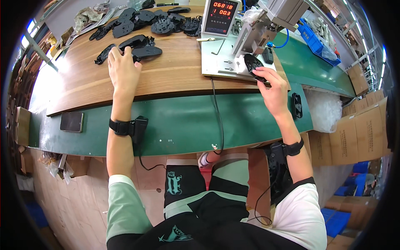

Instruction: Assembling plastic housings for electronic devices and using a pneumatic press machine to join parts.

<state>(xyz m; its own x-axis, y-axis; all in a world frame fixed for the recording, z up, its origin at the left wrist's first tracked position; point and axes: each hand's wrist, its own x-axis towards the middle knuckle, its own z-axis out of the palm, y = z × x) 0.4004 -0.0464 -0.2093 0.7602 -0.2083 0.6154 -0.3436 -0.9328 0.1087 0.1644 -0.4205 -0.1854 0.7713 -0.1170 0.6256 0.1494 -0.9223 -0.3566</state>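
My left hand (123,68) rests palm down on the wooden table top (175,75), its fingers on a black plastic part (139,46) from a small cluster there. My right hand (273,89) grips a black oval plastic part (253,64) lying on the white base plate (218,66) of a small grey press machine (266,23). Both wrists wear black straps with small devices.
A heap of black plastic parts (158,21) lies at the table's back. A control box with red digits (220,16) stands on the plate. A phone (71,121) and another black part (296,105) lie on the green belt (187,121). Blue bin (318,41) and cardboard boxes (362,133) stand right.
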